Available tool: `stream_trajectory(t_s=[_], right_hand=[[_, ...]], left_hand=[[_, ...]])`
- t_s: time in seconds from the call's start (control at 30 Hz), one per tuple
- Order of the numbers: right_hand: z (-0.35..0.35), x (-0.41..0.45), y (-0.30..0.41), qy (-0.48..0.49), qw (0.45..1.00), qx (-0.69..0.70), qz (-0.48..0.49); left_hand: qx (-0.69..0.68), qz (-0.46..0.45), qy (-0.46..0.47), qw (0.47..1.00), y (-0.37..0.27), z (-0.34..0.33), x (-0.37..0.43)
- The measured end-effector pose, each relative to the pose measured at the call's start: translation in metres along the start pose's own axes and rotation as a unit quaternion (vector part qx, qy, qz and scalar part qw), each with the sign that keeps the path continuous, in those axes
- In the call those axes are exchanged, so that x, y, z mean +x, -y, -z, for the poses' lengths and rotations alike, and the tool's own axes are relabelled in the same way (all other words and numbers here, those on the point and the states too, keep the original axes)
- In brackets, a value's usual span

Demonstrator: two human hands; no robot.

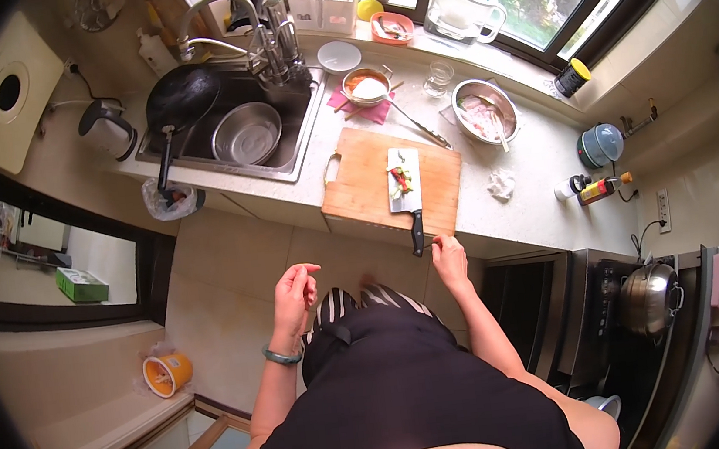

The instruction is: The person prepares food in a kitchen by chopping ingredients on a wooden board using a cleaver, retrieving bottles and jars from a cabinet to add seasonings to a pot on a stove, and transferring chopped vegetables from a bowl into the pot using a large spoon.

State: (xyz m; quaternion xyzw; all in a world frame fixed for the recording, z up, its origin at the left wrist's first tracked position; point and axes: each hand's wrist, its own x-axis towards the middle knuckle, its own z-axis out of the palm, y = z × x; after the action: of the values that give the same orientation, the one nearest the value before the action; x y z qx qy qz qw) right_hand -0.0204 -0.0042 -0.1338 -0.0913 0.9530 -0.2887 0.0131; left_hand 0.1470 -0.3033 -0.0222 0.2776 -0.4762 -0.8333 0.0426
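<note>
My left hand [294, 295] hangs over the floor in front of the counter, fingers curled with thumb and index close together; nothing shows in it. Near the counter's front edge is my right hand [450, 259], loosely curled, just right of the black handle of a cleaver [414, 200] and not seen to hold anything. That cleaver lies flat on a wooden cutting board [355, 179], its handle jutting past the board's edge. Chopped green and red vegetable pieces [401, 181] rest on the blade. Behind the board, a long-handled utensil [418, 125] leans from a small pot [357, 100].
Left of the board, a sink holds a steel basin [247, 134] and a black wok [182, 98]. A steel bowl of raw meat [485, 110], a glass [439, 79] and a crumpled tissue [501, 184] stand on the right. A steel lidded pot [650, 299] is on the stove.
</note>
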Motion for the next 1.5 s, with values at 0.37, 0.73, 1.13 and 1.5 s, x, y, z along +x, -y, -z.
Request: stream_trajectory(t_s=[0.37, 0.73, 1.13, 1.5], right_hand=[[-0.017, 0.068, -0.082, 0.053, 0.957, 0.047, -0.28], [-0.043, 0.236, -0.008, -0.026, 0.987, 0.026, -0.154], [-0.08, 0.332, -0.006, 0.032, 0.972, -0.047, -0.228], [-0.021, 0.208, -0.033, -0.144, 0.949, -0.108, -0.259]], left_hand=[[0.224, -0.001, 0.037, 0.974, 0.009, 0.008, 0.144], [0.462, -0.028, 0.111, 0.88, -0.013, 0.018, 0.29], [0.565, -0.026, 0.15, 0.811, -0.018, 0.019, 0.368], [0.753, -0.05, 0.17, 0.633, 0.012, -0.003, 0.385]])
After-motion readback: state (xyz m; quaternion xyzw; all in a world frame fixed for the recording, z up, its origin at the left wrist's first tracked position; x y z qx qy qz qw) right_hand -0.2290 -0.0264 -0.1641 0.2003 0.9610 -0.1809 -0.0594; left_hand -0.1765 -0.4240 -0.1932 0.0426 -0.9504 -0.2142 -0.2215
